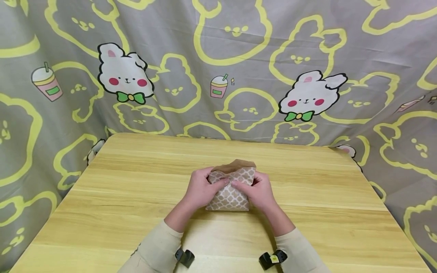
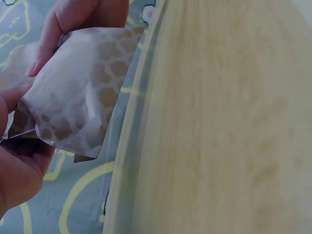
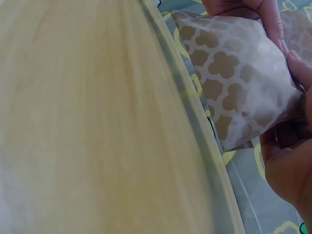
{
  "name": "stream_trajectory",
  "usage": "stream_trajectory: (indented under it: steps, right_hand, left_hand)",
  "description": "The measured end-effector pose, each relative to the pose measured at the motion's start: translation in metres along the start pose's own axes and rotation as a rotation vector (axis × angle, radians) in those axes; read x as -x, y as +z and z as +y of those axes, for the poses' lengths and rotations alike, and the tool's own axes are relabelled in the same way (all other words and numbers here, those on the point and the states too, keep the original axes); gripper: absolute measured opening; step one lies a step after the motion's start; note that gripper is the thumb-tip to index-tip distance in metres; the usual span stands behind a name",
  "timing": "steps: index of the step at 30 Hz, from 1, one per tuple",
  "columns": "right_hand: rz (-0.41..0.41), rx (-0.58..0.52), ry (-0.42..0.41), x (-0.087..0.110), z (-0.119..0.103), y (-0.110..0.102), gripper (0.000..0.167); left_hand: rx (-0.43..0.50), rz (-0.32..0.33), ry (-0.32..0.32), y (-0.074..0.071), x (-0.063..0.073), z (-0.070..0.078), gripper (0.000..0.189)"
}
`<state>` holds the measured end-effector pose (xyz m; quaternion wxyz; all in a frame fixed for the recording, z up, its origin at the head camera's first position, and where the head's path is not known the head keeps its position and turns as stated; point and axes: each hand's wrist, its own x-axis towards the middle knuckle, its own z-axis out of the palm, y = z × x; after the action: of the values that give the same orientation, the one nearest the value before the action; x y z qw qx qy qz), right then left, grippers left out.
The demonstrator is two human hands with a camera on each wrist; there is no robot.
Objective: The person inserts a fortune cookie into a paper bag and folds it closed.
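Both hands hold a brown paper bag (image 1: 230,197) with a white lattice pattern, over the middle of the table. My left hand (image 1: 201,187) grips its left side, thumb on the patterned front and fingers behind. On the right side my right hand (image 1: 261,189) grips it the same way, the two thumbs nearly meeting near the top. Above the thumbs the plain brown upper edge (image 1: 239,163) of the bag flares up, creased. In the left wrist view the paper bag (image 2: 80,92) looks crumpled and bulging; the right wrist view shows its patterned face (image 3: 234,78). Its inside is hidden.
A light wood table (image 1: 119,197) spreads around the hands. Behind it and at both sides hangs a grey curtain (image 1: 184,34) with yellow outlines and white rabbit faces. Black wrist devices (image 1: 185,258) sit on both sleeves.
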<state>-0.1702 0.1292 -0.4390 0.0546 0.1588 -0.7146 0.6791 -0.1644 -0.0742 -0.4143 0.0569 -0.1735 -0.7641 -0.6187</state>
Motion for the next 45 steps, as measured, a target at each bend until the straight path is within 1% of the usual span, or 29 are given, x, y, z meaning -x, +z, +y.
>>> stream_trajectory:
  steps: [5,9,12,15,16,18,22,23,26,29,32,34,38,40,42,45]
  right_hand:
    - [0.017,0.009,-0.041,-0.001,0.0,0.001,0.018]
    - [0.043,0.0,-0.07,-0.002,0.001,0.003,0.016]
    - [0.053,-0.01,-0.093,-0.002,0.002,0.003,0.014]
    - [0.041,-0.027,-0.103,-0.002,0.004,0.002,0.011]
    - [0.034,-0.032,-0.104,-0.002,0.004,0.002,0.01]
    - [0.025,-0.039,-0.1,-0.001,0.003,0.001,0.009]
    - [0.021,-0.053,-0.083,0.0,0.001,0.001,0.011]
    - [0.024,-0.055,-0.079,0.0,0.0,0.001,0.012]
    - [0.038,-0.052,-0.084,0.0,-0.002,0.002,0.017]
    - [0.065,-0.034,-0.103,-0.001,-0.004,0.003,0.02]
    - [0.09,-0.049,-0.142,0.0,-0.008,0.004,0.021]
    - [0.096,-0.067,-0.186,0.0,-0.011,0.004,0.022]
    - [0.069,-0.136,-0.285,-0.002,-0.017,0.003,0.025]
    - [0.054,-0.166,-0.316,-0.003,-0.018,0.002,0.027]
    - [0.032,-0.195,-0.334,-0.003,-0.018,0.0,0.028]
    - [0.011,-0.212,-0.337,-0.003,-0.018,-0.002,0.028]
  left_hand:
    - [-0.015,0.013,0.029,0.001,0.0,0.0,0.023]
    - [-0.04,0.03,0.067,0.001,-0.001,-0.002,0.018]
    - [-0.036,0.035,0.071,0.0,0.002,0.013,0.017]
    - [-0.022,0.016,0.061,-0.002,0.005,0.03,0.017]
    - [-0.019,0.006,0.058,-0.002,0.005,0.032,0.018]
    - [-0.018,-0.013,0.053,-0.002,0.004,0.025,0.018]
    - [-0.022,-0.018,0.032,-0.001,0.0,0.006,0.017]
    - [-0.029,-0.017,0.034,-0.001,0.0,0.004,0.016]
    - [-0.045,-0.018,0.075,-0.002,-0.001,0.001,0.013]
    - [-0.062,-0.023,0.149,-0.003,-0.002,0.002,0.012]
    - [-0.071,-0.027,0.216,-0.004,-0.002,0.004,0.014]
    - [-0.072,-0.028,0.248,-0.004,-0.002,0.005,0.016]
    - [-0.05,-0.033,0.293,-0.004,-0.002,0.008,0.022]
    - [-0.038,-0.031,0.313,-0.005,-0.002,0.01,0.025]
    - [-0.027,-0.019,0.334,-0.005,-0.002,0.01,0.028]
    - [-0.021,0.011,0.358,-0.005,-0.002,0.011,0.031]
